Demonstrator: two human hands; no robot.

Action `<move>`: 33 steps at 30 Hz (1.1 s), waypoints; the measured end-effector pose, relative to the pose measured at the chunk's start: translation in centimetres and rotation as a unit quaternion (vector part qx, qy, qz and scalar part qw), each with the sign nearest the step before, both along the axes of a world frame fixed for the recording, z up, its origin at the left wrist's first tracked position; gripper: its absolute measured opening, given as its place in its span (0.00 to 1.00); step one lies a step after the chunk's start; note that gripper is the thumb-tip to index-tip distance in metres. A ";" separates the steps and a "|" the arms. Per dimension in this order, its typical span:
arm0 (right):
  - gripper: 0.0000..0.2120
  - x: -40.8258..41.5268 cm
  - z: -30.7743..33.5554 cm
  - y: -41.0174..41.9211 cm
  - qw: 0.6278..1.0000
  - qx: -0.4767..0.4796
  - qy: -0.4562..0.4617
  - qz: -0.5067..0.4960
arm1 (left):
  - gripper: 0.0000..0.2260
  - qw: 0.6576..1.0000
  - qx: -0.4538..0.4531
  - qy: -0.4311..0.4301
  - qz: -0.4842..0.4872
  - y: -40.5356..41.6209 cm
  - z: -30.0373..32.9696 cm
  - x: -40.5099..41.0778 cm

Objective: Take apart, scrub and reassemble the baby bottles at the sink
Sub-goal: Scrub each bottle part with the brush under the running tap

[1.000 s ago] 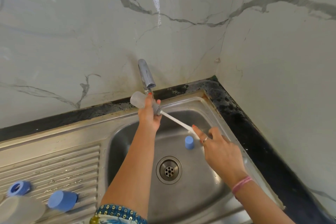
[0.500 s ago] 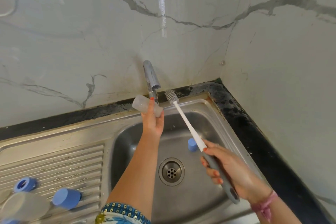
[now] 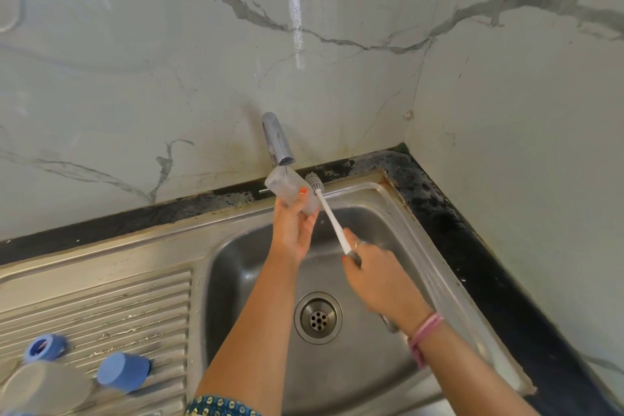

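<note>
Left hand (image 3: 293, 226) has its fingers wrapped round the clear bottle (image 3: 289, 188), holding it tilted up right under the tap (image 3: 277, 142) – a thin trickle looks to be running onto it, though which end is the mouth I can't tell for sure. Right hand (image 3: 374, 275) grips the brush (image 3: 329, 213) low on the handle, grey end poking out past the wrist, bristle head up beside the bottle and just touching or nearly touching its side, not inside it.

So I'd call this the scrub/rinse step on one bottle body. Next move probably means lining the brush head up with the opening and pushing it in, or else just rinsing the bristles – needs the left hand to turn the bottle so the mouth faces the brush.

Further out: the sink (image 3: 398, 213) basin with its drain (image 3: 318, 317), and on the drainboard (image 3: 101, 307) bottom left a blue cap (image 3: 123, 376), a blue ring (image 3: 45, 348) and another, blurry bottle body (image 3: 44, 392) waiting – reassembly not yet started.
</note>
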State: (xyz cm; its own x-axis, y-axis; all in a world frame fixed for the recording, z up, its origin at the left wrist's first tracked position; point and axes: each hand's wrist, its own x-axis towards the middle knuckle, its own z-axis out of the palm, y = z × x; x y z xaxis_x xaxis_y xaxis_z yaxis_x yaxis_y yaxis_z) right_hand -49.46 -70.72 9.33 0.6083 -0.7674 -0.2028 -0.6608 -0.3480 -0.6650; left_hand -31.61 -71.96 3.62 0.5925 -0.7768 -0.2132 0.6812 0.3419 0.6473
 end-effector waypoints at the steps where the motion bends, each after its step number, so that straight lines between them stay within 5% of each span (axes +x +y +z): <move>1: 0.19 -0.1 0.4 -0.1 1.000 0.015 -0.011 -0.002 | 0.24 1.000 -0.015 0.003 0.010 -0.1 0.1 0.0; 6: 0.09 -1.4 0.8 3.1 0.999 -0.027 -0.014 0.022 | 0.26 0.997 -0.045 0.015 0.059 -0.8 -0.1 1.3; 10: 0.23 -1.2 0.6 3.9 0.997 -0.047 -0.033 0.048 | 0.28 0.993 0.010 0.060 0.102 -0.7 -0.5 1.5; 14: 0.23 -0.6 0.3 3.5 0.998 -0.029 -0.034 0.038 | 0.30 0.978 0.135 0.047 0.150 -1.4 -0.6 1.8; 17: 0.22 0.1 0.4 3.1 0.999 -0.008 -0.038 0.035 | 0.22 0.989 0.085 0.060 0.109 -0.9 -0.8 1.6; 23: 0.24 0.8 1.6 0.3 0.987 0.136 -0.077 0.027 | 0.22 0.996 -0.014 0.059 0.066 0.8 -1.6 1.6; 27: 0.19 1.1 1.9 -1.8 0.976 0.202 -0.076 0.039 | 0.19 0.997 0.015 0.069 0.033 0.7 -1.5 1.3; 33: 0.21 0.0 -0.3 2.0 0.994 0.071 -0.068 0.039 | 0.29 0.971 0.055 0.189 0.138 -2.1 0.8 1.3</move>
State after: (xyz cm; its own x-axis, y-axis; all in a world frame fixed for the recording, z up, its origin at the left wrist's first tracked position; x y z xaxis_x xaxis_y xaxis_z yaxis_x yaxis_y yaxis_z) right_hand -49.45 -68.71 9.03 0.6943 -0.6859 -0.2180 -0.5361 -0.2907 -0.7925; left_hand -30.33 -74.04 4.40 0.6381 -0.5592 -0.5293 0.7695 0.4887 0.4113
